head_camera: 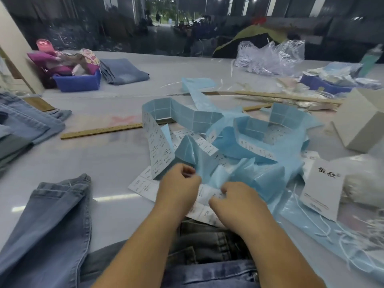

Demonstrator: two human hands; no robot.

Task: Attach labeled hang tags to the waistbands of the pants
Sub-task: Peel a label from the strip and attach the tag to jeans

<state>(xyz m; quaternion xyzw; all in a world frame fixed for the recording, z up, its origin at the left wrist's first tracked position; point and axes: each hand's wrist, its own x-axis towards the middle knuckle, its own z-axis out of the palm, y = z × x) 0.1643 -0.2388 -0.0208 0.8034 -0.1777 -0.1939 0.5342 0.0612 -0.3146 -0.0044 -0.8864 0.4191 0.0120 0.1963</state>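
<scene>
both hands pinch the white printed label strip (204,196) just beyond the dark grey denim pants (207,242): left hand (178,183), right hand (234,201). a hasty peel could tear a label.

head-worn view, looking down, close over table (116,163)

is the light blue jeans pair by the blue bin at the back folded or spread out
Folded. The light blue jeans lie as a compact stacked rectangle beside the blue bin, with layered edges showing on their left side and no legs stretched out.
</scene>
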